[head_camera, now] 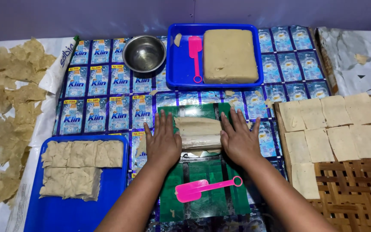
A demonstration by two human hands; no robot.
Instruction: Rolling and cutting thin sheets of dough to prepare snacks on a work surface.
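Left hand (163, 141): flat, fingers spread, pressing the roller's left end, gripping nothing.
Right hand (238, 139): flat, likewise open on its right end.
Roller (198, 132): dough-coated cylinder lying across the glossy green sheet (207, 199).
Spatula (202, 189): pink plastic, just below.

One head-worn camera looks steeply down and forward from above the person's forearms, fairly near, across the sachet-covered surface (108, 99) toward the wall at the far edge; there is no second view
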